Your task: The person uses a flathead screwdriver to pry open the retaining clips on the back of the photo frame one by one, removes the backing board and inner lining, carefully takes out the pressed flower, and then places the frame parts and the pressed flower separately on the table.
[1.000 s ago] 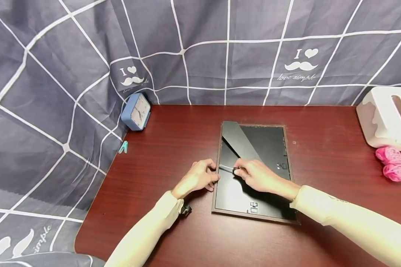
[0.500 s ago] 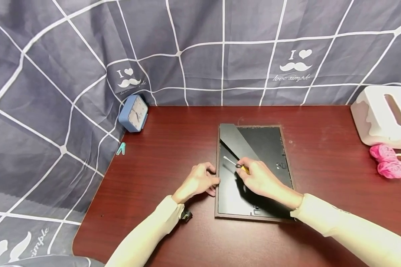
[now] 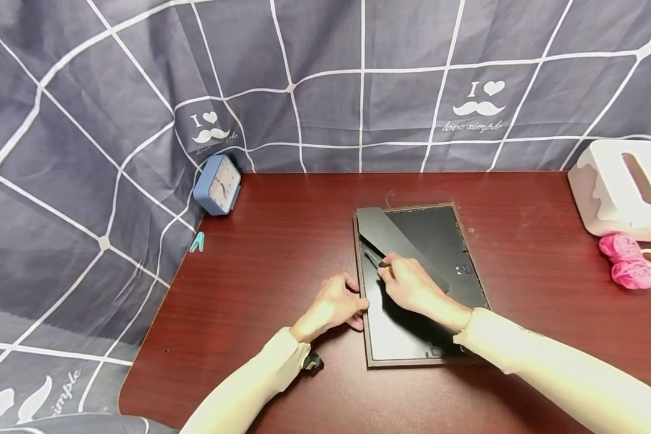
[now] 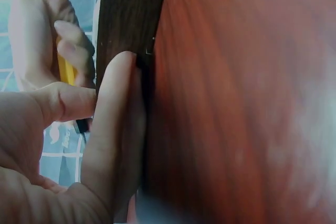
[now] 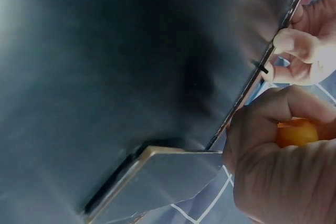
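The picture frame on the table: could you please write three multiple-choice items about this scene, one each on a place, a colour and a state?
1. Where does the blue clock stand?
A. at the table's back left corner
B. on the picture frame
C. beside the white box

2. What colour is the handle of the screwdriver?
A. green
B. orange-yellow
C. white

3. How does the picture frame lie?
A. upright on its stand
B. glass side up
C. flat, black back up

Key: 1 A, the clock sits against the cloth at the far left; 2 B, the right wrist view shows the handle in the right hand; 3 C, the black backing faces up while the left hand touches its edge.
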Tool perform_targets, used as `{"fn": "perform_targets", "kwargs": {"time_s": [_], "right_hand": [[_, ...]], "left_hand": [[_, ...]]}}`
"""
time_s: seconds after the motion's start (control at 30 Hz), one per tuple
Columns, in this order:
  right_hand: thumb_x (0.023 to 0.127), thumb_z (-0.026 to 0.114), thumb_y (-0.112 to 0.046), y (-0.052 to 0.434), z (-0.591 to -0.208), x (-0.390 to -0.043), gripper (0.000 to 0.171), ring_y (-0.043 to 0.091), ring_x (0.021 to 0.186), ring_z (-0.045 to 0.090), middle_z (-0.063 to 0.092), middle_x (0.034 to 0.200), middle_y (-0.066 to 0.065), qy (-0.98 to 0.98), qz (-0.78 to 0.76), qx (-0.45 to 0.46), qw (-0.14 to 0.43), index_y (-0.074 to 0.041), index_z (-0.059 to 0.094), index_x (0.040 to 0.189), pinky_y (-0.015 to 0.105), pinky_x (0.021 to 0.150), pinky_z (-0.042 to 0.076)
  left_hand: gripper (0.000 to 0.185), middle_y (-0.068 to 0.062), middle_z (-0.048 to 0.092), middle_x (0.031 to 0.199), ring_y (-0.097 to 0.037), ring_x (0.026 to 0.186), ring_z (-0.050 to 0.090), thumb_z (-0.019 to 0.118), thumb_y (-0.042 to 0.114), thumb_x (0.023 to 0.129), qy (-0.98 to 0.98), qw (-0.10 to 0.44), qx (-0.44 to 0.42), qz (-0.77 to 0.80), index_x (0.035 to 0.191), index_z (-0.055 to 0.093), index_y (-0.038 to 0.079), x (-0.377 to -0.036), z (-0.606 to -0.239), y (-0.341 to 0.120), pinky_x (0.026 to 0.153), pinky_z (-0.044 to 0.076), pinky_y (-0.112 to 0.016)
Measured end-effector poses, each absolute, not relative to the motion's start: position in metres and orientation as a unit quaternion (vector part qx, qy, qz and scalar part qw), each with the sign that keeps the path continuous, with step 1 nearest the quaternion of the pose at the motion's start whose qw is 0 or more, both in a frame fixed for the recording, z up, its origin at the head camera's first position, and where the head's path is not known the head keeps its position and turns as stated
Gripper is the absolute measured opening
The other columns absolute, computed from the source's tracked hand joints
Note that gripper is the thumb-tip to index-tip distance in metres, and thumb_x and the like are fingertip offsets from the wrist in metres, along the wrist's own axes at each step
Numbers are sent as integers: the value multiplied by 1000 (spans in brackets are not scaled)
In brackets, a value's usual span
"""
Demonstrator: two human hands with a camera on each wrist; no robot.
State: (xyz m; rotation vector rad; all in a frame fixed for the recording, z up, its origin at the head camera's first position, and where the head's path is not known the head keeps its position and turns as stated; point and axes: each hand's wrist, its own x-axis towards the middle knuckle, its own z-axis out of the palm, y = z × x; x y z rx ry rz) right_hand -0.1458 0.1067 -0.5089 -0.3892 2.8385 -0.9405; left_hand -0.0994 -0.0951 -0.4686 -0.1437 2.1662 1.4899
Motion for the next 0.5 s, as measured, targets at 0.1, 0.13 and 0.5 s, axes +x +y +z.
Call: {"fn": "perform_targets", "kwargs": {"time_s": [0.1,0.13,0.5], "right_hand": [[111,56,-28,101,-506,-147,28,25,89,72,78,99,11,941,-307,-125,66,-6,70,119,47,79,61],[111,56,-28,99,-505,-147,26,24,86,71,77,95,10,942,-306,-123,66,-6,71,115,46,76,60],[113,51,-25,83,-464,-143,34,18,37,62,64,53,4,932,-325,-82,140,-4,65,90,32,39,53]], "left_hand": [[32,-12,78,77,-18,51,76,78,3,91,795,257,-58,546,115,56,3,-97,-468,-93,61,68,-32],[33,-12,78,77,-18,52,76,78,3,91,793,264,-57,546,115,56,3,-96,-468,-94,62,68,-32],[50,-25,80,104,-20,72,81,78,1,96,745,268,-37,610,140,55,-9,-150,-458,-119,74,71,-36]]}}
